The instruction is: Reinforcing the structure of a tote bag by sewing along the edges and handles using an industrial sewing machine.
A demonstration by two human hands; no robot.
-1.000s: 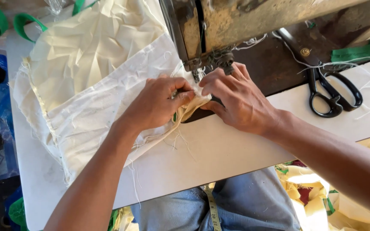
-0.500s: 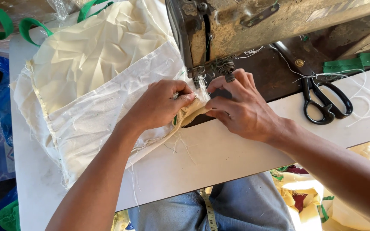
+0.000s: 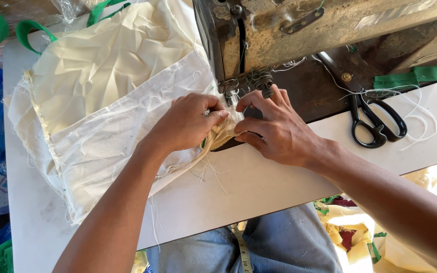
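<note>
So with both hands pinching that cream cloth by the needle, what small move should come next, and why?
Probably slide the cream cloth edge under the presser foot: the left hand and right hand pinch its folded edge just in front.

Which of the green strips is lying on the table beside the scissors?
The flat, folded green strip at the far right, just above the black scissors. The other green pieces are curved loops at the far left, beyond the cream fabric, away from both hands.

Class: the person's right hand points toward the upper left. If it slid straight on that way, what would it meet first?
Probably the left hand: the right hand already nearly touches its fingertips over the bunched cream fabric.
</note>
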